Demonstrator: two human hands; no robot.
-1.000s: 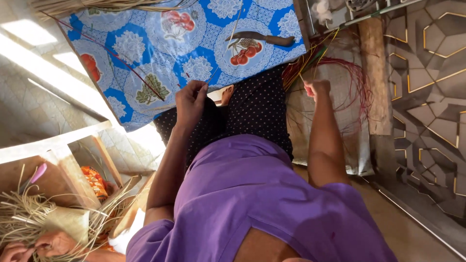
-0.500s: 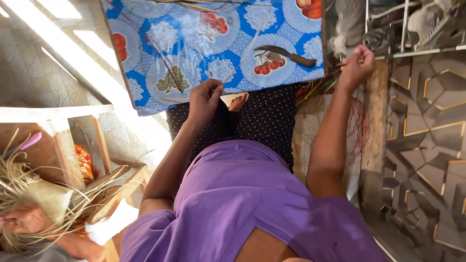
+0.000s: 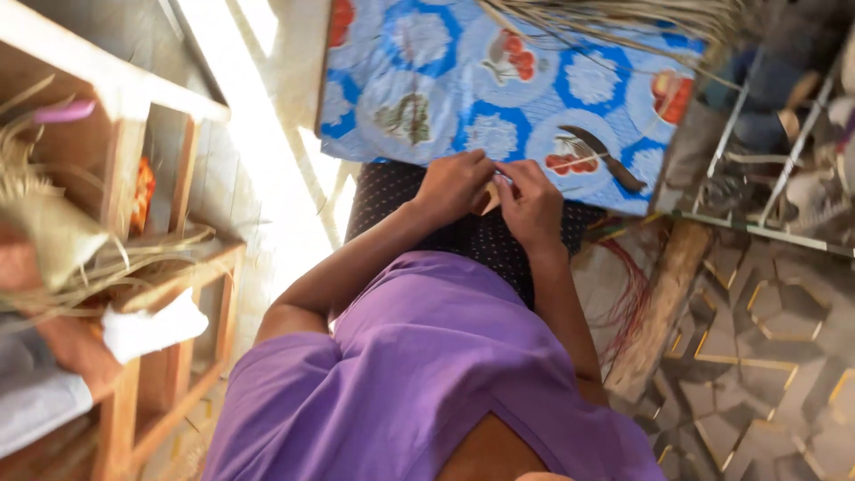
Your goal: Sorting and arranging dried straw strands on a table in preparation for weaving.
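A blue cloth [image 3: 445, 80] printed with white rounds and red fruit covers the table ahead, a dark curved knife [image 3: 604, 158] lying on its right part, blade slanting down-right. Half a second ago the right hand reached far right; now the left hand [image 3: 454, 183] and right hand [image 3: 532, 203] meet at the lap, both pinching a small tan strip [image 3: 491, 199] between them; which way it points cannot be told.

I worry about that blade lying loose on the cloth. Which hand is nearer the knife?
The right. The right hand works at the cloth's near edge, just short of the knife; the left hand sits beside it, farther from the blade.
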